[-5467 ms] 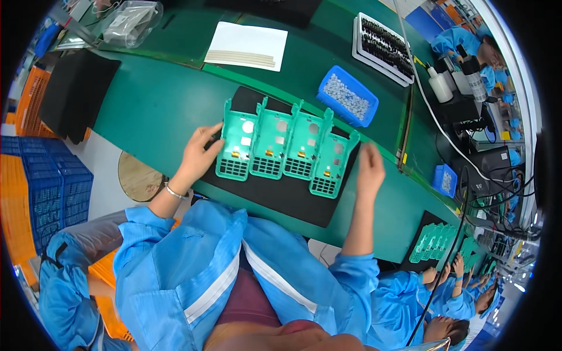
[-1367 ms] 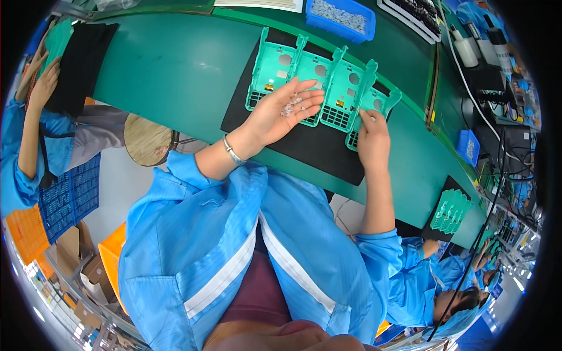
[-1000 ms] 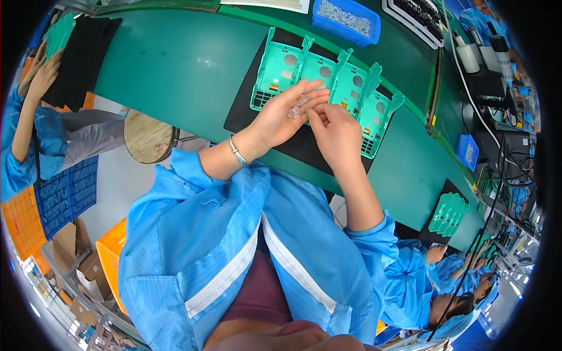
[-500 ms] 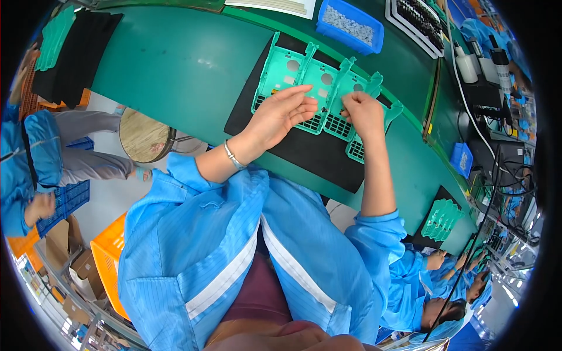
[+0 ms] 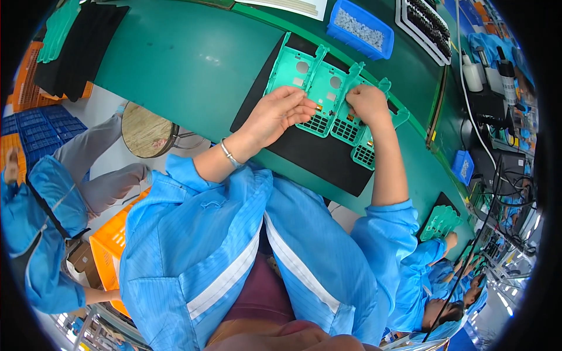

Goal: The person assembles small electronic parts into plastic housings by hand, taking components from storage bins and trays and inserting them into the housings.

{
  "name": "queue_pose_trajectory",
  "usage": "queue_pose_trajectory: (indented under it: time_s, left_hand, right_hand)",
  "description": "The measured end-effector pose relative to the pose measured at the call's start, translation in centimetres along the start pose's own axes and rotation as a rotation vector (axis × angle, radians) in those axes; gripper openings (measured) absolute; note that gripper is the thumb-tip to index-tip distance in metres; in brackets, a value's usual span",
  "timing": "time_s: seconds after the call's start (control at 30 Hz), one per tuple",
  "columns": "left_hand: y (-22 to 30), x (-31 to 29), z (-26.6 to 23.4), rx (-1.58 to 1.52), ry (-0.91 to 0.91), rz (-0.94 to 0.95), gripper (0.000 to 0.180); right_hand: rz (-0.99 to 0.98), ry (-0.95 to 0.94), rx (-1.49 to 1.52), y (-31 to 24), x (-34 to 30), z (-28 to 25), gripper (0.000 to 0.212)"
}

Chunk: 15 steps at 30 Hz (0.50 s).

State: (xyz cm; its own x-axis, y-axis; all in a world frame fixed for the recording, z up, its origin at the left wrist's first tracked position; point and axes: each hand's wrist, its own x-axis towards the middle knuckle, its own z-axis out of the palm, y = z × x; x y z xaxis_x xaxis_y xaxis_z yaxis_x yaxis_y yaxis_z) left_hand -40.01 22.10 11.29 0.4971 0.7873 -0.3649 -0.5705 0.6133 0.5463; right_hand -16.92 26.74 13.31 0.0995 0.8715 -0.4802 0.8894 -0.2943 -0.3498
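Observation:
Several green plastic housings [image 5: 324, 83], with round holes and black grid windows at the near end, lie side by side on a black mat [image 5: 328, 162]. My left hand [image 5: 280, 114] hovers over the near part of the left housings, fingers curled in toward the thumb; whatever it may hold is hidden. Farther right, my right hand [image 5: 370, 105] is down at the third housing with thumb and fingers pinched together. Its fingertips reach into that housing, and anything between them is too small to make out. Small gold-coloured pieces show inside the housings near the grids.
Beyond the housings stands a blue bin [image 5: 357, 44] of small whitish parts, beside a white tray [image 5: 446, 57] of black pieces. A green ledge [image 5: 404, 124] runs behind the mat. More green housings [image 5: 440, 222] lie to the right. Co-workers are at both sides; a round stool [image 5: 140, 131] is left.
My right hand has shifted slightly right and stays pinched at the housings. My left fingers have curled in more. At the left, a co-worker has bent toward the orange crate.

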Motion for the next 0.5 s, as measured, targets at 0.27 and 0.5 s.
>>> queue_pose_trajectory:
  time_s: [0.27, 0.5]
  left_hand:
    - [0.2, 0.3, -0.3, 0.041, 0.029, 0.013, 0.019]
    - [0.3, 1.3, -0.6, -0.037, -0.013, 0.039, 0.019]
  right_hand:
    - [-0.127, 0.334, 0.251, 1.3, -3.8, 3.9, 0.018]
    - [-0.383, 0.664, -0.085, 1.0, -5.2, 6.2, 0.03]
